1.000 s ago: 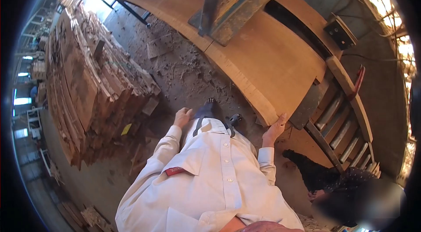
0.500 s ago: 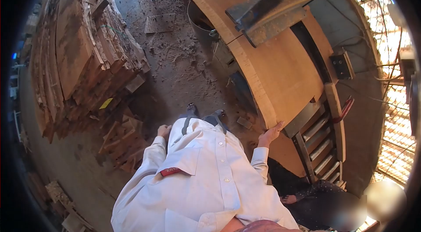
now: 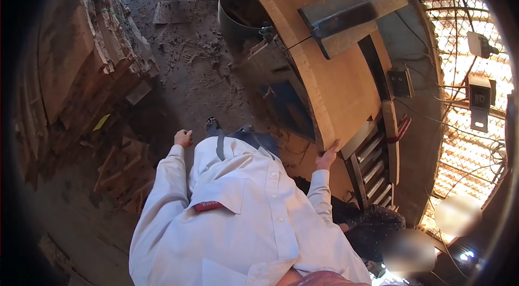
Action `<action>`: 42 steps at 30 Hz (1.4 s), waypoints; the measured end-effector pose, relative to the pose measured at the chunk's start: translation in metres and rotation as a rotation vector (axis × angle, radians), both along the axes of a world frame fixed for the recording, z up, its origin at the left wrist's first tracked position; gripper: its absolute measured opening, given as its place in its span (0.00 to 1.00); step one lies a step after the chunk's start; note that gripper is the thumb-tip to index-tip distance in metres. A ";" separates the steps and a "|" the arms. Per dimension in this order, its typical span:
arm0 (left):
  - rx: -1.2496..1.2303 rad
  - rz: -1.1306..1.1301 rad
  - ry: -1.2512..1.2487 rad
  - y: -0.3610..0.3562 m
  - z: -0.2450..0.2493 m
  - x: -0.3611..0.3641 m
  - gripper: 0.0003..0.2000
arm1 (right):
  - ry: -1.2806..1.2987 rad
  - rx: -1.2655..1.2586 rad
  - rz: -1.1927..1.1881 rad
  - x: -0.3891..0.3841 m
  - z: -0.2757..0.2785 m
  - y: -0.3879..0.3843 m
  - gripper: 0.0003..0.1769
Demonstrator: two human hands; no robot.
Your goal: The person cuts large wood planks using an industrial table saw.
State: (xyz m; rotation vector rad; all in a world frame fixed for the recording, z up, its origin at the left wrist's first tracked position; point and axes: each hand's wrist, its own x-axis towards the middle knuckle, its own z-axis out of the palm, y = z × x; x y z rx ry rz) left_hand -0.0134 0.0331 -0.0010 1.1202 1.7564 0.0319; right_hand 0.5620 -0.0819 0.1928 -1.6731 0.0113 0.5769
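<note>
My right hand (image 3: 326, 157) grips the near end of a long wooden board (image 3: 338, 97), its fingers over the corner. The board lies along a machine table and passes beside a dark metal guard (image 3: 346, 18) with a wooden piece on it. My left hand (image 3: 183, 138) hangs at my left side, away from the board, with its fingers curled and nothing showing in them.
Stacked rough planks (image 3: 59, 64) stand on the left, with offcuts (image 3: 124, 172) below them. A metal drum (image 3: 230, 13) stands beside the table. A roller stand (image 3: 373, 172) is at the table's near end. Another person's dark sleeve (image 3: 378, 224) shows at lower right.
The view has turned, so the planks lie further left and the wire mesh shows more. My left hand has swung a little forward. My right hand stays on the board's end.
</note>
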 end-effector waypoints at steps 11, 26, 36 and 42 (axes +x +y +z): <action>0.108 -0.109 0.133 0.018 -0.028 -0.012 0.20 | 0.047 -0.003 -0.045 -0.002 0.005 0.005 0.49; 0.069 0.022 -0.133 0.054 -0.076 -0.024 0.16 | 0.044 0.061 -0.182 -0.003 0.000 0.010 0.43; -0.127 0.426 -0.284 0.004 -0.031 0.007 0.16 | 0.011 0.069 -0.180 -0.004 0.000 0.009 0.50; 0.009 -0.067 0.096 -0.021 -0.010 0.037 0.24 | -0.004 -0.032 -0.199 -0.003 0.003 0.009 0.39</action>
